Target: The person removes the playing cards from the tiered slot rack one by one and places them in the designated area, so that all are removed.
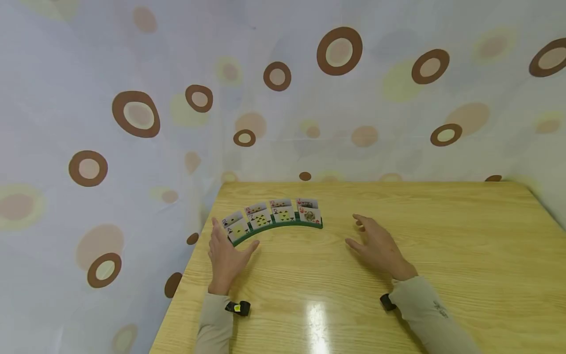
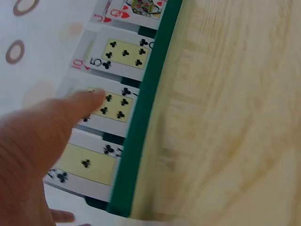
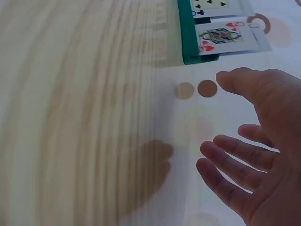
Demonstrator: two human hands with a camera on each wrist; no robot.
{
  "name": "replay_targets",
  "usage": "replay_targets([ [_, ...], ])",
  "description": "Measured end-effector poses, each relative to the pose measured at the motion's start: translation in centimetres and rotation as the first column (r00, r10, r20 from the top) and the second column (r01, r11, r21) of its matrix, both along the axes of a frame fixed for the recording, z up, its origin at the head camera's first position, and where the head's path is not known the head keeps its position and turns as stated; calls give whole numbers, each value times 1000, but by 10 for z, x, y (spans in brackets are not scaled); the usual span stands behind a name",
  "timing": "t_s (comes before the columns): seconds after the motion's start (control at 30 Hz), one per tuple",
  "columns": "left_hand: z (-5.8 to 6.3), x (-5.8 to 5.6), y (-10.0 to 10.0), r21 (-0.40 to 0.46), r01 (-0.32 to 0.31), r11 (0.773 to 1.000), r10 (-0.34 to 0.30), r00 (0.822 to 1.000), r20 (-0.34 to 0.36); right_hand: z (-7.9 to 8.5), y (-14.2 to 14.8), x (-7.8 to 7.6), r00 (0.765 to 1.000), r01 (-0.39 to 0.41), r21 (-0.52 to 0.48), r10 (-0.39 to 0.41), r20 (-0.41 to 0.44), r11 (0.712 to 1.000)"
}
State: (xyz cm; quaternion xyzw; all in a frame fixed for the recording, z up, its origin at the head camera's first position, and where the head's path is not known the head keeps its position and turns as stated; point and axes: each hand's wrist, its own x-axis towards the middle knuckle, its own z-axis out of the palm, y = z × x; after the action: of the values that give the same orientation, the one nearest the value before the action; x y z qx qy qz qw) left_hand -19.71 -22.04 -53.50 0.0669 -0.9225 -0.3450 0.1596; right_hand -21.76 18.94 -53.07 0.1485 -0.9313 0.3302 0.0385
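Note:
A curved green card holder (image 1: 277,224) stands on the table with two rows of playing cards upright in it. In its front row, a queen of hearts (image 2: 141,10) is at the right end, beside a five of clubs (image 2: 125,53). The rear cards are largely covered; a red ten and a red jack show at their corners. At the holder's left end is my left hand (image 1: 224,259), fingers extended and thumb spread in front of the cards. Whether it touches them I cannot tell. My right hand (image 1: 381,248) hovers right of the holder, fingers loosely bent, holding nothing.
The light wooden table (image 1: 464,236) meets a pale wall covering (image 1: 283,162) with brown and beige circles at the back and left. A dark strap with a small device (image 1: 239,308) is on the left wrist; another dark device (image 1: 387,302) is at the right wrist.

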Motion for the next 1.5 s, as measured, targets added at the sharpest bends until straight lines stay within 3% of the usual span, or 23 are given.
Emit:
replay_targets([
  [0.1, -8, -1, -7, 27, -39, 999, 36, 994, 102, -4, -13, -12, 999, -15, -7, 15, 39, 1000],
  [0.2, -14, -6, -12, 52, -49, 997, 42, 991, 130, -8, -26, -22, 998, -26, -13, 27, 55, 1000],
  [0.43, -17, -18, -20, 128, -26, 991, 16, 997, 82, -12, -47, -38, 999, -30, -8, 30, 14, 1000],
  [0.77, -17, -22, -23, -1, -21, 1000, 21, 995, 99, -16, -66, -55, 998, -24, 21, 23, 56, 1000],
  [1.23, -15, -18, -11, -33, 34, 999, -33, 998, 50, -15, -52, -53, 998, -39, 16, 38, 52, 999],
  [1.5, -17, -22, 10, -7, 85, 996, -85, 996, 41, -12, -29, -44, 999, -16, 8, 16, 48, 1000],
])
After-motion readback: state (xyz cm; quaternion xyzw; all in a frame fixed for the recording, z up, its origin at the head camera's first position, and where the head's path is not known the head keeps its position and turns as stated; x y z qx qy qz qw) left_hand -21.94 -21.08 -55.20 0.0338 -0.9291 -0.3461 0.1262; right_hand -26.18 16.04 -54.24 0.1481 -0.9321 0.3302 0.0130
